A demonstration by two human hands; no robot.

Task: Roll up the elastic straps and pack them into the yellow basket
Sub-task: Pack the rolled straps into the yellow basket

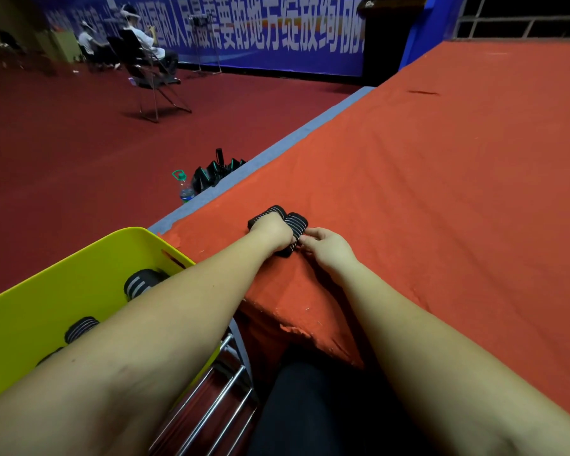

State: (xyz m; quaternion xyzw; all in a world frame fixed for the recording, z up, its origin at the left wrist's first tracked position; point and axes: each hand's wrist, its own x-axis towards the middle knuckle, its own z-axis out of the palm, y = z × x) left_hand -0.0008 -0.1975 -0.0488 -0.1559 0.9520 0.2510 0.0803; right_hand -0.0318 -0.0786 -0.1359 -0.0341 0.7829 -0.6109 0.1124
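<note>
At frame centre, both hands pinch the black white-striped elastic strap rolls (285, 225) on the orange cloth: left hand (272, 230) over them, right hand (323, 245) beside, yellow plastic basket (30, 311) lower left.

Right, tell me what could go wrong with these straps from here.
1. The left hand and right hand hold two rolled straps together; loosening the fingers could let a roll unwind.
2. They lie near the edge of the red-covered table, so one could slip to the floor.
3. The yellow basket sits under the left forearm; swinging across might knock it.
</note>
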